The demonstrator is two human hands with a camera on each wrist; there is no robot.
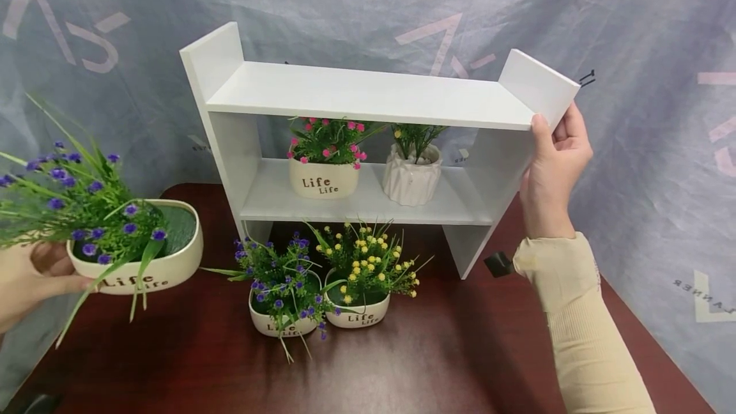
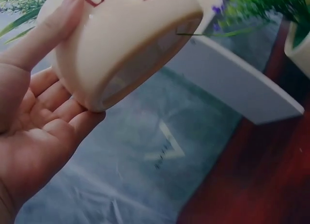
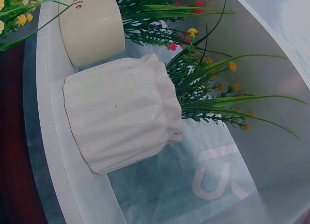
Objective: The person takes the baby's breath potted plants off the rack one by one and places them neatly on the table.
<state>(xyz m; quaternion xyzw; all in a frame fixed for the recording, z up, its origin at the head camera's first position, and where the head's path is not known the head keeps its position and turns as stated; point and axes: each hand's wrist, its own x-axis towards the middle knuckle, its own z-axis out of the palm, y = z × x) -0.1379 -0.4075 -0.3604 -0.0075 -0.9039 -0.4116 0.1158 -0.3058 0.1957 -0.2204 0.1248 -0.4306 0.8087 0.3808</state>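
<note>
My left hand [image 1: 34,280] grips the end of an oval cream flower pot [image 1: 178,254] with purple flowers, lifted at the left of the head view. In the left wrist view the thumb lies on the lettered side of that pot [image 2: 126,44], fingers under its other side. My right hand [image 1: 554,161] holds the right side panel of a white two-tier shelf [image 1: 368,94], thumb at the front edge of the top board. On the middle board stand a cream pot with pink flowers [image 1: 323,179] and a white ridged pot [image 1: 413,176] with yellow flowers, both close in the right wrist view.
In front of the shelf, a pot with purple flowers [image 1: 284,323] and a pot with yellow flowers [image 1: 358,315] stand side by side on the dark red table [image 1: 414,369]. A grey printed curtain [image 1: 345,5] hangs behind. Cream sleeve and small black object [image 1: 498,265] sit near the right wrist.
</note>
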